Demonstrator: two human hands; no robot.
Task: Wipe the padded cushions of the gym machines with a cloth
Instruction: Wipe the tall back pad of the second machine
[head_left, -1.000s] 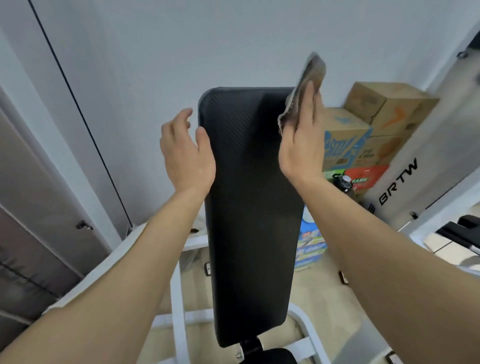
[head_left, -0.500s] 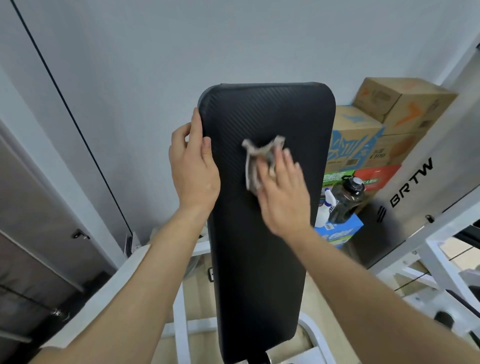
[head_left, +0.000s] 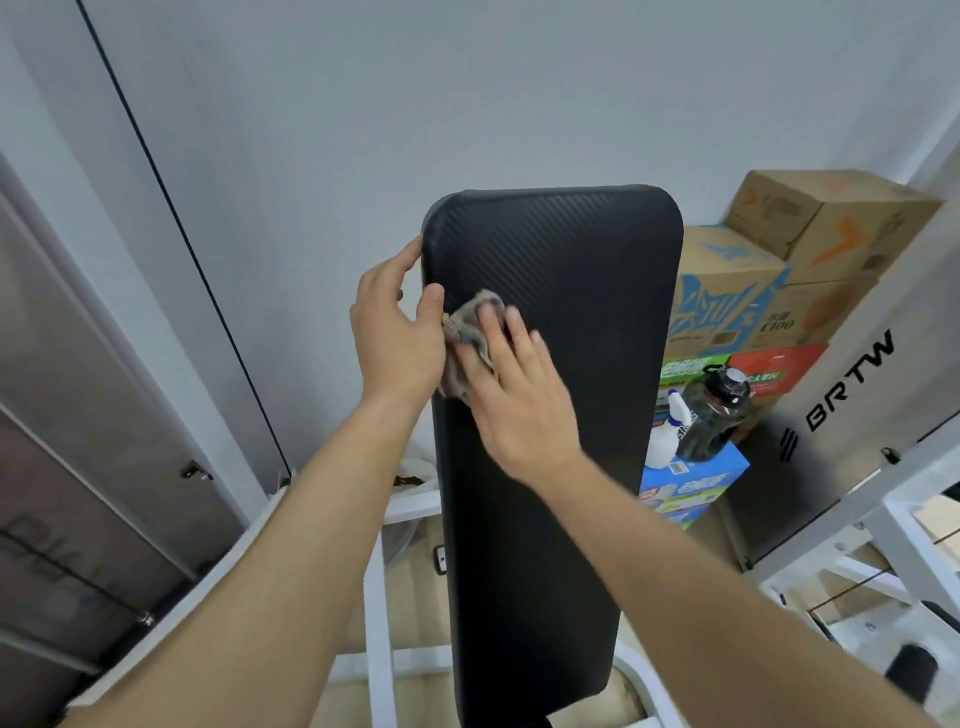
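cushion: black padded backrest, stood up on a slant in front of me, textured face toward me, carried on the white frame.
left hand: my left hand gripped the cushion's left edge near the top, fingers curled behind it, thumb on the front face.
why left: judged as bracing, so the pad would not swing away under wiping pressure.
right hand: my right hand lay flat, fingers nearly straight, pressing the cloth against the pad. No pinch on it.
cloth: grey-beige cloth, crumpled, on the upper left of the cushion face, under my right fingertips and touching my left thumb.
why flat: a flat palm spreads pressure and drags the rag across the surface.
step: wiping the upper part; lower pad likely not yet covered.
count, task things: one cushion in view, one cloth, two hands.
count, clutter right: one dark jug, one spray bottle, one blue box under both.
count, cartons: stacked cartons in the corner, at least four; exact number unclear.
panel: one grey panel, lettered BRTW.
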